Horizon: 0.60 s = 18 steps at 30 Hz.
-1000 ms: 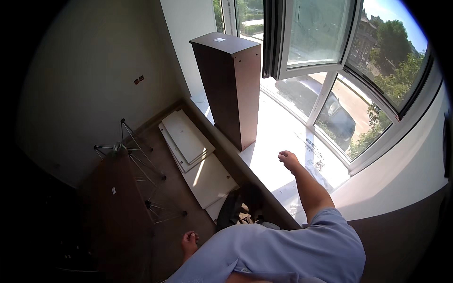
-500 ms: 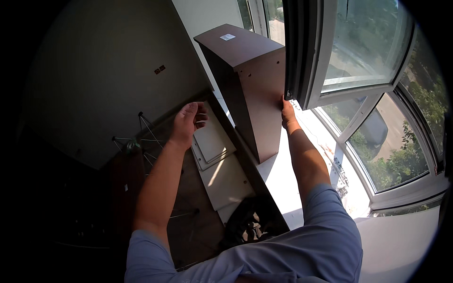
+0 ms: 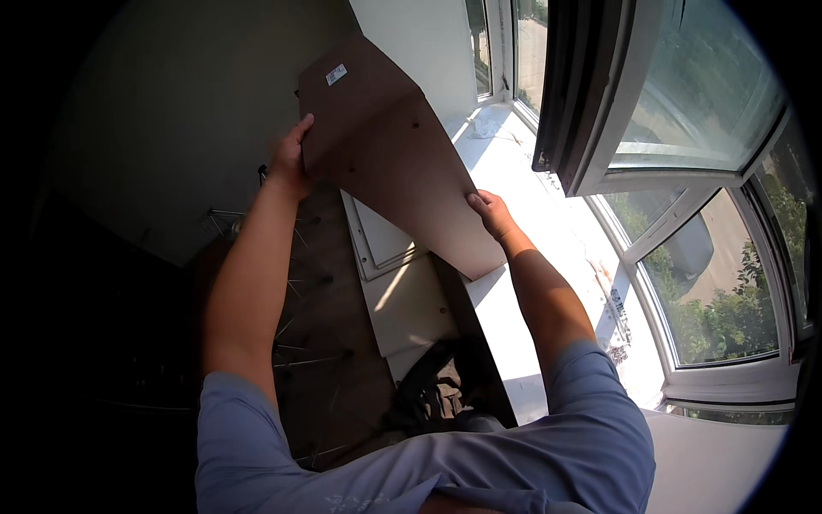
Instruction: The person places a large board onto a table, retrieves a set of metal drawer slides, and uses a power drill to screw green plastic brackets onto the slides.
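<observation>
Between my hands is a brown cabinet [image 3: 394,163], a boxy furniture piece with small dark holes in its side and a white label on its end panel. It leans to the left, its lower end over the edge of the white windowsill [image 3: 531,291]; whether it touches the sill I cannot tell. My left hand [image 3: 292,163] grips its upper left edge, thumb up and fingers hidden beneath. At the right edge, lower down, my right hand [image 3: 490,214] holds it with the thumb on the side panel.
An open window sash [image 3: 676,94] hangs over the sill on the right. Below the cabinet, pale boards [image 3: 411,304] lie stacked on the dark floor [image 3: 321,385], beside a black bag [image 3: 437,385]. Thin metal legs [image 3: 224,224] stick up at the left.
The cabinet has tipped from upright over to the left, away from the window sash. My left hand, free before, has taken its edge. My right hand has shifted left and lower with it.
</observation>
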{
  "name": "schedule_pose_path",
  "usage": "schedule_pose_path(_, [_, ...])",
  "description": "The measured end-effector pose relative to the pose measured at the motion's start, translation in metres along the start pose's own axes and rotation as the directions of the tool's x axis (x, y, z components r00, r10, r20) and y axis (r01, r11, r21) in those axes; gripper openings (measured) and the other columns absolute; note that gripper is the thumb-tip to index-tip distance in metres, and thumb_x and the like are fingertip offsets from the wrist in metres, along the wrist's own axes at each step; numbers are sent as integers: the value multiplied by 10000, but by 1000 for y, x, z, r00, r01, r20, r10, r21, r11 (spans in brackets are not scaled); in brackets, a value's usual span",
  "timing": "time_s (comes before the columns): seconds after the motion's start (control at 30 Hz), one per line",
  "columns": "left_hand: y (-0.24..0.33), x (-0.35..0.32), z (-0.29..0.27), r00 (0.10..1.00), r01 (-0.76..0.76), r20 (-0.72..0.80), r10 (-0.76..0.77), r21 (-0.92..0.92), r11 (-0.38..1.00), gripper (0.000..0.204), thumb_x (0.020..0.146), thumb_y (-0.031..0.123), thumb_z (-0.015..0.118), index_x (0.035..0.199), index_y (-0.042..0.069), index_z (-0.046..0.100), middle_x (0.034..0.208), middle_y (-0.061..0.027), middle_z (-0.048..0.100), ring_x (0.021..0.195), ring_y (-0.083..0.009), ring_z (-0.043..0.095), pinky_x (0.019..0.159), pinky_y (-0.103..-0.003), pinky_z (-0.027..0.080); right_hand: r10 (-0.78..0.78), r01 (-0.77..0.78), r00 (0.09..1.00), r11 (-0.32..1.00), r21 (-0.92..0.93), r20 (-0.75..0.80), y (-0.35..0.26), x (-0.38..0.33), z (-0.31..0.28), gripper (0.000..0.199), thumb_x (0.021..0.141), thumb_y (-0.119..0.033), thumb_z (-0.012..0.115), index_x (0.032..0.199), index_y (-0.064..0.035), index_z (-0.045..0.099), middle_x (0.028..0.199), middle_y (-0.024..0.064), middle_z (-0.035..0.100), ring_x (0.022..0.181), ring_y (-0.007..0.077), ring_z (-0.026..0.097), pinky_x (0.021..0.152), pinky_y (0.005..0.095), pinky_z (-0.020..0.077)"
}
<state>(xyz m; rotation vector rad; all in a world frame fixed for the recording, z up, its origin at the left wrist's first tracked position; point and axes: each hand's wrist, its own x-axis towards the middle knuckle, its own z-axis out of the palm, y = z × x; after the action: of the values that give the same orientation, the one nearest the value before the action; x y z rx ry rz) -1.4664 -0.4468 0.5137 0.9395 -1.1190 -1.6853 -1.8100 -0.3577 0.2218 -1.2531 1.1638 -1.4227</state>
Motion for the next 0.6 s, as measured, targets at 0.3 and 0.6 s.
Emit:
schedule_pose_path(0.3, [-7, -152, -60, 994, -110, -10, 110, -207, 972, 599, 1026, 469, 662, 1442, 44, 594, 1389, -105, 687, 1287, -249, 664, 1108, -448, 520, -335, 285, 920, 928, -241, -204, -22, -48, 55, 737, 964, -712, 649, 753, -13, 552, 686, 5, 474, 684, 116, 422, 591, 338, 362])
schedule_pose_path(0.6, [-32, -458, -115, 958, -133, -285, 4, -437, 890, 415, 1026, 506, 695, 1240, 150, 686, 1056, -41, 757, 927, -185, 741, 594, -276, 502, -139, 199, 975, 897, -395, 175, -124, -166, 151, 618, 1090, -460, 531, 687, 3, 462, 612, 8, 421, 634, 123, 373, 554, 387, 297])
